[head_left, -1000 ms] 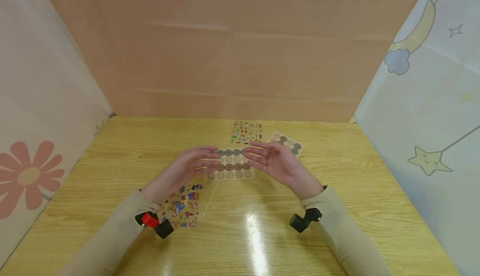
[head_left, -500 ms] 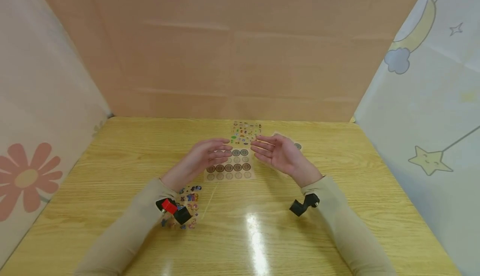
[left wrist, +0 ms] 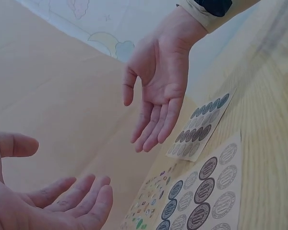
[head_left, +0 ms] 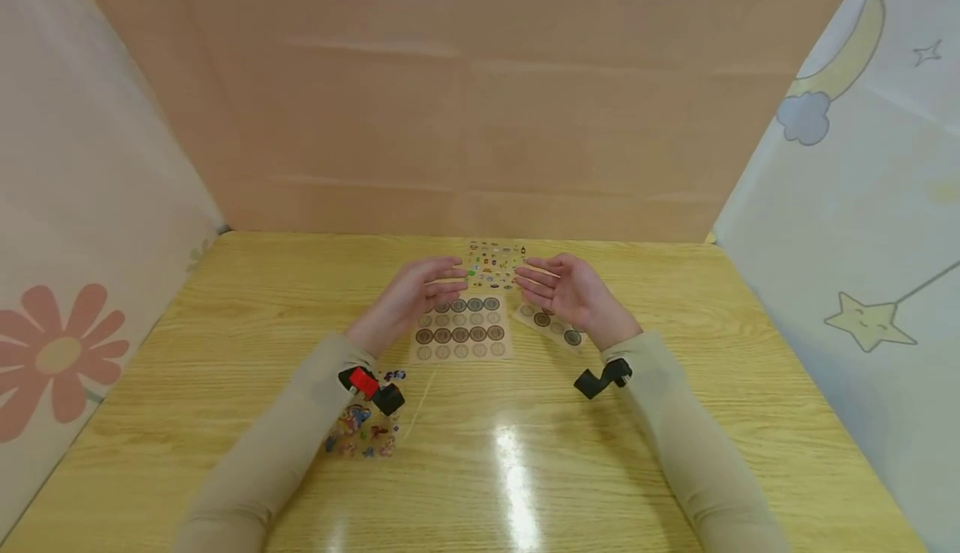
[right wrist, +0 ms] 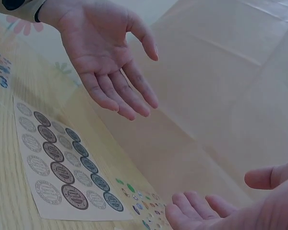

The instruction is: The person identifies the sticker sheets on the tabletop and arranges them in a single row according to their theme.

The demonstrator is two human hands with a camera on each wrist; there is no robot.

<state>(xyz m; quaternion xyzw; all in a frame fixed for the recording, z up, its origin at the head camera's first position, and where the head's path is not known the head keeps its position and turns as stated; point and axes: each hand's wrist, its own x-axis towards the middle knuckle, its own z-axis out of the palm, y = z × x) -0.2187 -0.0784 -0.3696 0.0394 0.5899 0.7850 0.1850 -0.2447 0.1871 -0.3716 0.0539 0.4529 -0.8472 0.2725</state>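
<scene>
My left hand (head_left: pixel 416 293) hovers over the table with fingers loosely extended and nothing in it. Facing it, my right hand (head_left: pixel 573 290) is likewise empty, palm turned inward, its fingers slightly bent. Below and between them lies a sheet of round stamp-like stickers (head_left: pixel 461 328) in rows. A second sheet of round stickers (head_left: pixel 555 328) lies tilted under the right hand, partly covered by it. Behind, a clear sheet of tiny colourful stickers (head_left: pixel 495 265) sits between the two sets of fingertips. Both wrist views show the hands apart, above the sheets.
A clear sheet of colourful cartoon stickers (head_left: pixel 363 428) lies at front left, partly hidden by the left wrist's camera (head_left: pixel 372 388). A thin pale strip (head_left: pixel 422 403) lies beside it. A tan back panel (head_left: pixel 465 119) and printed side panels surround the wooden table (head_left: pixel 480 486).
The left hand has moved right and away from me; the right hand has moved slightly farther out, uncovering the near part of the tilted sticker sheet. Both stay empty.
</scene>
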